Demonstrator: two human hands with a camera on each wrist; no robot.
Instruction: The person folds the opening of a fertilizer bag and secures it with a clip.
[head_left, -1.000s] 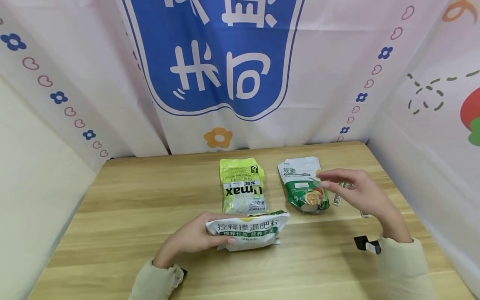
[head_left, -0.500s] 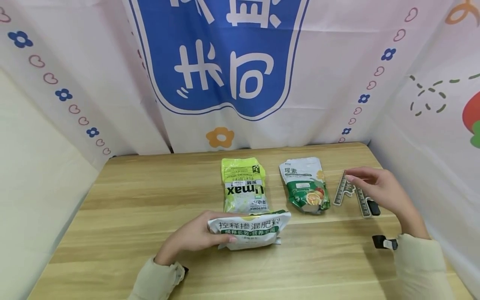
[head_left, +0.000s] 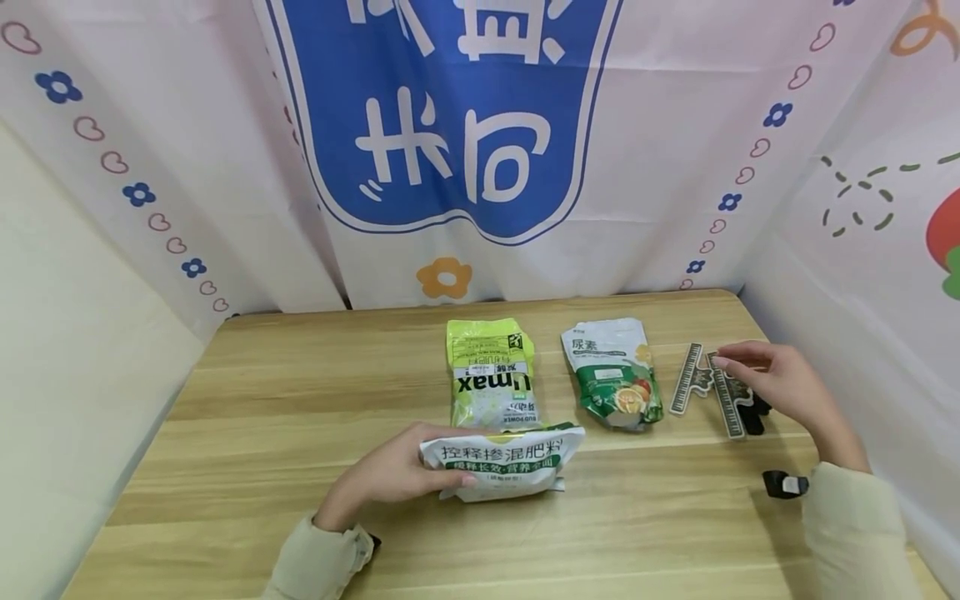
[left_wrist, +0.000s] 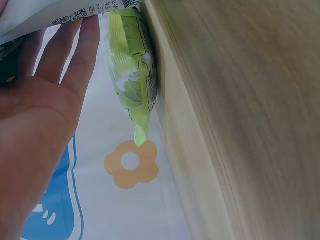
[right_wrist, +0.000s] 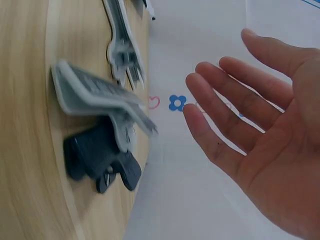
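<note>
"So, where is the white-and-green plastic pouch (head_left: 501, 475) tilting?"
"In front of the lime-green plastic bag (head_left: 491, 404); the left grip (head_left: 401, 468) is holding it, ideally without squeezing."
"And the right grip (head_left: 782, 383)?"
"Hovering loose, holding nothing, near a dark ruler-edged clip (head_left: 726, 406)."

White-and-green printed pouch (head_left: 501, 468), tilted; to its right, two ruler-marked plates (head_left: 724, 402) side by side, one at a black clip (right_wrist: 92, 150).

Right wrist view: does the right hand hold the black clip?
No, the right hand is open and empty, and the black clip sits apart from it.
</note>
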